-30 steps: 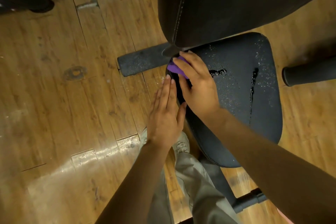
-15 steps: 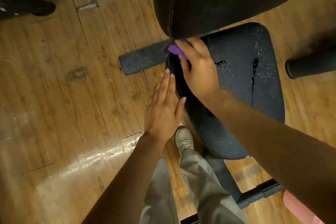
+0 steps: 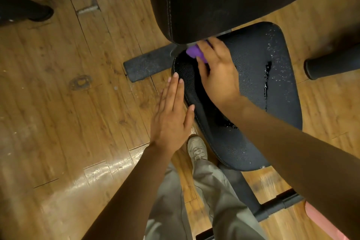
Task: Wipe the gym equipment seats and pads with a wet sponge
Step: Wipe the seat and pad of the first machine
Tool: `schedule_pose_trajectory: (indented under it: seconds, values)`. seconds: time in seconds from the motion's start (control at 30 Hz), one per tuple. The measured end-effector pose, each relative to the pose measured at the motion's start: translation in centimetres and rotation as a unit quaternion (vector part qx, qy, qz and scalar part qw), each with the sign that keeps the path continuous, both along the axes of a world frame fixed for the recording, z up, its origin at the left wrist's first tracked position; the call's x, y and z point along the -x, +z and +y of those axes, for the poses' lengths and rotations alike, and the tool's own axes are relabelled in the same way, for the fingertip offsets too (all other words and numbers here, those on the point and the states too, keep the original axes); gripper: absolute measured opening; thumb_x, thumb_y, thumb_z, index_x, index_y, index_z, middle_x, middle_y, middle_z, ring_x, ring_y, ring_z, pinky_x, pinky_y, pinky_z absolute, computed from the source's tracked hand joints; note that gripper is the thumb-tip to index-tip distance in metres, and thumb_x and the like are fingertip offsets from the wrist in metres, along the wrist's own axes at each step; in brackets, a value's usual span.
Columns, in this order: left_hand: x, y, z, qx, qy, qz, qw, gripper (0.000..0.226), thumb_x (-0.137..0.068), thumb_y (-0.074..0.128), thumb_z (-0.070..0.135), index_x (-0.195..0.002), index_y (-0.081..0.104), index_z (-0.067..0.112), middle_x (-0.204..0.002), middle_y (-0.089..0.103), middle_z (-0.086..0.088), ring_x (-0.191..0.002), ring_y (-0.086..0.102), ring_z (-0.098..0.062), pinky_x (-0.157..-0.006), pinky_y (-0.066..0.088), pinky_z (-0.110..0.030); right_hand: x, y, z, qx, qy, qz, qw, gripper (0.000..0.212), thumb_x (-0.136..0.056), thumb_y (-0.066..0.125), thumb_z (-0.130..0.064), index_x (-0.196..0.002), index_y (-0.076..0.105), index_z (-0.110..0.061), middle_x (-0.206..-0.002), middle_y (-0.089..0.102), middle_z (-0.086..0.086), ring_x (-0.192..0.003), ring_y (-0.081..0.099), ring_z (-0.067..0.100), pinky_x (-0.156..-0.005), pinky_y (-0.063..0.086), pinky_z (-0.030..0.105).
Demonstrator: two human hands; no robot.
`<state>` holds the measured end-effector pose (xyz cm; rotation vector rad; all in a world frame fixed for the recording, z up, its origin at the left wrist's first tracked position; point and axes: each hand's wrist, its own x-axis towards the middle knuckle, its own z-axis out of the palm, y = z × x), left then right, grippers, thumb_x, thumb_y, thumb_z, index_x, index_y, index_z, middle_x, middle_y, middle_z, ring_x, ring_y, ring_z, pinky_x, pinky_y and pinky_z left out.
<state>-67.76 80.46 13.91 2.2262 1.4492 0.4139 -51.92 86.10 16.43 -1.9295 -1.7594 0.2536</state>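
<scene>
Wood plank floor (image 3: 58,103), warm brown, worn; seams open between boards, a dark ring-shaped stain (image 3: 80,82) left of centre. Glare patch (image 3: 101,171) from overhead light, lower left. Dark padded bars (image 3: 331,64) at right and far upper left (image 3: 23,10). Black frame tube (image 3: 276,206) lower right.

Purple sponge (image 3: 195,54) mostly hidden under the right hand (image 3: 218,72), seat (image 3: 280,84) near edge covered by the right forearm, back pad (image 3: 224,0) above the seat cut off by the top edge, pink object (image 3: 323,220) below the seat cut off at the bottom corner, unidentifiable
</scene>
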Motion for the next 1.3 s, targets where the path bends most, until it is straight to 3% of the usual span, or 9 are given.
schedule_pose_trajectory:
  seconds: [0.23,0.37,0.47,0.57,0.73,0.93,1.07,1.13,1.3]
  values:
    - [-0.2,0.3,0.4,0.005,-0.005,0.006,1.0,0.063,-0.102,0.039,0.035,-0.153,0.028,-0.001,-0.163,0.019,-0.015,-0.152,0.018,-0.026,-0.121,0.026,-0.045,-0.3,0.6,-7.1,0.037,0.05,-0.044,0.997,0.046,-0.1,0.052,-0.02,-0.142,0.049,-0.003,-0.144,0.047,0.02,-0.135,0.043,0.036,-0.104,0.046,0.048]
    - [-0.3,0.5,0.4,0.005,-0.005,0.008,1.0,0.063,-0.102,0.039,0.034,-0.153,0.027,0.0,-0.164,0.018,-0.014,-0.151,0.019,-0.025,-0.122,0.022,-0.04,-2.3,1.2,-7.8,0.03,0.091,-0.104,0.99,0.045,-0.102,0.051,-0.028,-0.145,0.049,-0.014,-0.153,0.038,0.019,-0.133,0.042,0.036,-0.107,0.034,0.047]
    - [-0.3,0.5,0.5,0.005,-0.003,0.002,1.0,0.062,-0.102,0.042,0.033,-0.153,0.029,0.0,-0.164,0.019,-0.014,-0.151,0.02,-0.024,-0.123,0.014,-0.033,-3.2,0.6,-6.1,-0.019,0.212,-0.076,0.974,0.037,-0.101,0.057,-0.015,-0.138,0.058,-0.014,-0.149,0.043,0.018,-0.136,0.043,0.035,-0.116,0.026,0.048]
    - [-0.1,0.4,0.7,0.007,-0.008,-0.006,1.0,0.062,-0.102,0.043,0.033,-0.153,0.029,0.0,-0.164,0.02,-0.014,-0.151,0.019,-0.025,-0.124,0.01,-0.031,-4.2,-0.5,-5.0,-0.015,0.295,-0.08,0.952,0.032,-0.102,0.057,-0.014,-0.133,0.062,-0.01,-0.147,0.048,0.016,-0.138,0.042,0.036,-0.117,0.031,0.051]
    - [-0.1,0.4,0.7,0.013,-0.01,-0.016,1.0,0.062,-0.102,0.043,0.033,-0.152,0.03,-0.001,-0.163,0.02,-0.014,-0.151,0.021,-0.026,-0.123,0.021,-0.04,-5.2,-0.6,-3.6,0.015,0.243,-0.114,0.963,0.041,-0.102,0.052,-0.02,-0.143,0.052,-0.014,-0.152,0.041,0.016,-0.14,0.038,0.034,-0.119,0.027,0.047]
    - [-0.2,0.6,0.7,0.009,-0.011,-0.013,1.0,0.06,-0.102,0.044,0.031,-0.151,0.032,-0.003,-0.163,0.021,-0.015,-0.15,0.023,-0.025,-0.122,0.024,-0.041,-1.5,-0.7,-1.1,0.011,0.023,-0.072,0.997,0.044,-0.097,0.054,-0.017,-0.14,0.052,-0.01,-0.144,0.047,0.02,-0.131,0.038,0.035,-0.102,0.047,0.052]
    - [-0.1,0.6,0.7,0.017,-0.009,-0.014,1.0,0.061,-0.102,0.042,0.032,-0.151,0.032,-0.002,-0.164,0.02,-0.013,-0.151,0.022,-0.023,-0.123,0.021,-0.039,0.6,-0.5,-0.5,0.034,-0.062,0.008,0.997,0.048,-0.101,0.05,-0.018,-0.147,0.042,-0.007,-0.15,0.039,0.02,-0.138,0.034,0.035,-0.112,0.037,0.052]
    - [-0.1,0.6,0.7,0.017,-0.008,-0.019,1.0,0.061,-0.102,0.043,0.032,-0.151,0.031,-0.001,-0.164,0.02,-0.013,-0.15,0.023,-0.023,-0.122,0.02,-0.038,0.7,0.1,-2.1,0.052,-0.032,0.038,0.997,0.052,-0.104,0.045,-0.022,-0.152,0.032,-0.005,-0.155,0.033,0.017,-0.144,0.028,0.033,-0.117,0.031,0.047]
    - [-0.2,0.6,0.6,0.035,-0.007,-0.025,0.999,0.061,-0.102,0.043,0.032,-0.152,0.03,0.0,-0.164,0.018,-0.012,-0.15,0.023,-0.026,-0.122,0.022,-0.038,-2.4,1.0,-7.5,0.087,0.217,-0.006,0.972,0.05,-0.106,0.044,-0.022,-0.153,0.03,-0.015,-0.161,0.025,0.011,-0.15,0.02,0.026,-0.118,0.031,0.037]
